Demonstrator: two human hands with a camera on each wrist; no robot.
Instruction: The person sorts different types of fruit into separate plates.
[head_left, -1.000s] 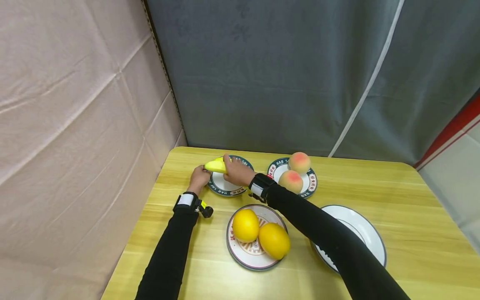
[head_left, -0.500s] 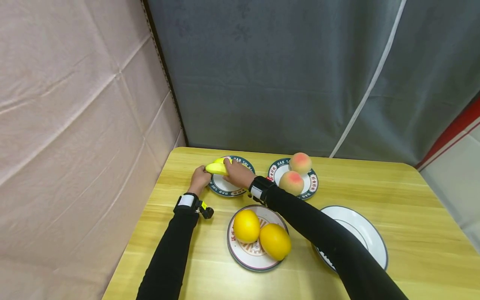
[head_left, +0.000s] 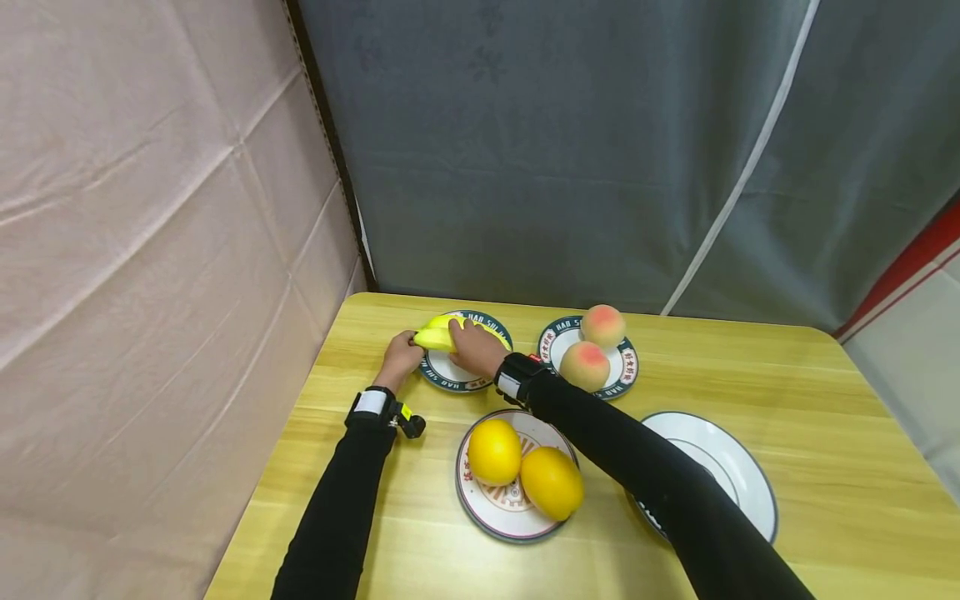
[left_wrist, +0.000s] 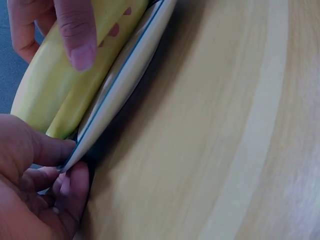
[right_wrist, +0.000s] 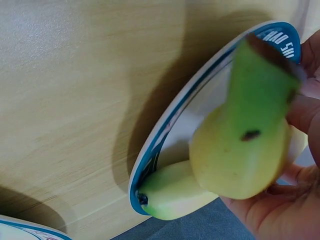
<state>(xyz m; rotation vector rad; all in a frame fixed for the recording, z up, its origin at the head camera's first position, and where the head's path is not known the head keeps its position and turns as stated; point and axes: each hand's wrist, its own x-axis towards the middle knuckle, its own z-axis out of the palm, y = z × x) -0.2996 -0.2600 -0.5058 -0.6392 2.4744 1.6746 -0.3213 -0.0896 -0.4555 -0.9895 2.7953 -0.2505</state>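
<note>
In the head view my right hand (head_left: 477, 348) grips a yellow banana (head_left: 432, 337) over a small plate (head_left: 452, 386) with a dark green lettered rim. The right wrist view shows its green stem end (right_wrist: 262, 90) pointing at the camera. A second banana (right_wrist: 175, 192) lies on that plate, partly behind the first. My left hand (head_left: 401, 361) is at the plate's left edge. In the left wrist view its thumb and fingers pinch the plate's rim (left_wrist: 112, 97), close beside the banana tips.
To the right, a matching plate (head_left: 553, 343) bears two peaches (head_left: 585, 365). Nearer, two yellow round fruits (head_left: 492, 452) sit on another plate (head_left: 480, 518). A white plate (head_left: 738, 467) lies partly under my right forearm. A pale wall (head_left: 172, 333) borders the wooden table (head_left: 825, 433) on the left.
The banana in my right hand has come down a little towards the plate, and more yellow now shows to the right of the hand. My left hand stays at the plate's edge.
</note>
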